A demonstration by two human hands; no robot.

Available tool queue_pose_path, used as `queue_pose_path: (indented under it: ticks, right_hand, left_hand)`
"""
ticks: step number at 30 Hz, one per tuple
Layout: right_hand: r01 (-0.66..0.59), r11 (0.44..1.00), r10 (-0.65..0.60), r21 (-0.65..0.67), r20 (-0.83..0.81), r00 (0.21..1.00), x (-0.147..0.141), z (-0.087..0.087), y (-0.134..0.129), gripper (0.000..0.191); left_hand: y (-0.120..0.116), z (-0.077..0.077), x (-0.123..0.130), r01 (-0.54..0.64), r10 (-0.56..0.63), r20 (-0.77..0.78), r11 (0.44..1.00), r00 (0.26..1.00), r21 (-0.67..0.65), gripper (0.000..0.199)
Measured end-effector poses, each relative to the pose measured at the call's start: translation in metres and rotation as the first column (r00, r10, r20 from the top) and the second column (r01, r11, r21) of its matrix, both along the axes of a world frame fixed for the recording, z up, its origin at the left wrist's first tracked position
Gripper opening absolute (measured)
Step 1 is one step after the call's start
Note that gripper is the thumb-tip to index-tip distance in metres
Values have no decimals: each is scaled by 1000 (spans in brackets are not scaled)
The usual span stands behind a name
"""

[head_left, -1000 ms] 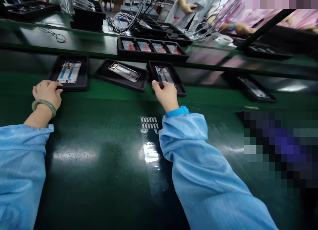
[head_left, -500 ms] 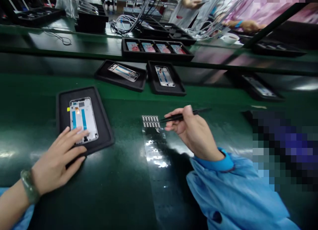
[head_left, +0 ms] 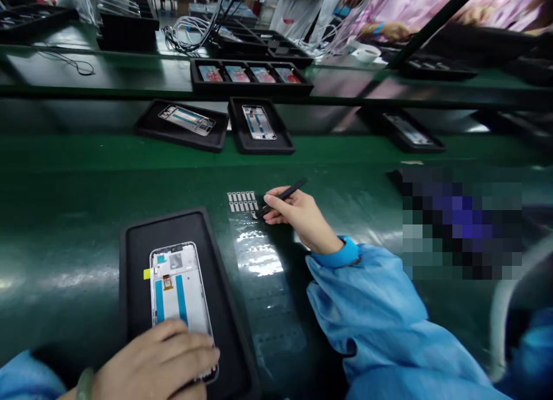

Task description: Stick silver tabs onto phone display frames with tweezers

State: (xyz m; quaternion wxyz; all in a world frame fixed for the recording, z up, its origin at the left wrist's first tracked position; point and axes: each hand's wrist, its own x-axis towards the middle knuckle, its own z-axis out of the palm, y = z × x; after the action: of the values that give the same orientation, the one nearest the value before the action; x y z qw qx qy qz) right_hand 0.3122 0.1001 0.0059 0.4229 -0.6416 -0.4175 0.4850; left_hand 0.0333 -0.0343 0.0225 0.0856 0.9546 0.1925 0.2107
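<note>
Black tweezers (head_left: 285,196) are held in my right hand (head_left: 298,210), fingers closed around them. Their tips reach a small light piece (head_left: 254,214) at the lower right corner of a sheet of small pale stickers (head_left: 242,201). Clear film strip (head_left: 259,259) runs from that sheet towards me. At lower left, my left hand (head_left: 162,362) lies with extended fingers over the lower end of a silver phone frame (head_left: 201,308), its thumb hidden. The frame has blue strips, a brown flex piece and a yellow tab, and sits in a black foam tray (head_left: 216,285).
Further back are two black trays (head_left: 151,126) (head_left: 283,144) with phone frames, and another tray (head_left: 432,144) to the right. A four-slot tray (head_left: 254,88) stands on the shelf near bundled cables (head_left: 190,34). A co-worker's hand (head_left: 393,30) shows behind.
The tray with its phone frame has come nearer to me and right, along with my left hand. My right hand has turned the tweezers, tips now lower at the sheet's corner piece. The view has shifted.
</note>
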Motion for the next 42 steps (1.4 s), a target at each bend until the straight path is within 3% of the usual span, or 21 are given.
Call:
queue_pose_path:
  ticks: [2, 3, 10, 15, 19, 21, 23, 26, 28, 30, 32, 34, 39, 42]
  right_hand:
    - [-8, 1000, 8, -21, 10, 1000, -1, -3, 0, 20]
    - [-8, 1000, 8, -28, 10, 1000, -2, -4, 0, 20]
    - [29, 998, -35, -56, -112, 993, 1, -8, 2, 22]
    - [-78, 997, 71, -7, -340, 938, -6, 16, 0, 23]
    - [-130, 984, 167, 124, -370, 914, -29, 38, -9, 20]
    - [-150, 977, 199, 152, -399, 895, -45, 41, -14, 20]
    - [-183, 969, 237, 164, -430, 871, -61, 41, -18, 21]
    - [-244, 952, 303, 184, -466, 831, -84, 37, -22, 22]
    - [-275, 940, 340, 204, -469, 815, -96, 34, -23, 22]
    - [-307, 926, 375, 219, -445, 814, -106, 33, -23, 23]
    - [-340, 911, 408, 233, -402, 819, -113, 32, -24, 23]
    - [-374, 893, 443, 249, -350, 825, -116, 31, -25, 24]
    - [-457, 825, 533, 332, -193, 824, -116, 28, -27, 20]
    - [-514, 791, 580, 332, -141, 802, -115, 27, -29, 16]
  left_hand:
    - [14, 2, 10, -50, 51, 21, 996, 998, -74, 27]
    - [23, 2, 16, -75, 70, -40, 990, 997, -118, 25]
    - [85, -9, 67, -79, 38, -272, 987, 961, -140, 56]
    - [91, -19, 76, -106, 55, -256, 976, 965, -192, 54]
    - [91, -12, 66, -118, 83, -133, 952, 988, -282, 39]
    - [90, -3, 56, -201, 210, -27, 876, 977, -439, 30]
    - [88, 7, 42, -273, 397, 47, 708, 917, -652, 24]
    - [83, 16, 20, -234, 546, 59, 451, 836, -862, 23]
    - [79, 17, 8, -224, 605, 41, 357, 796, -907, 24]
    - [76, 16, -2, -251, 656, 16, 312, 755, -916, 24]
    - [73, 13, -8, -289, 674, -12, 300, 739, -909, 24]
    - [72, 10, -12, -332, 672, -32, 323, 740, -886, 24]
    - [71, 10, -14, -469, 646, -69, 472, 760, -746, 18]
    - [72, 14, -15, -521, 615, -127, 519, 778, -677, 19]
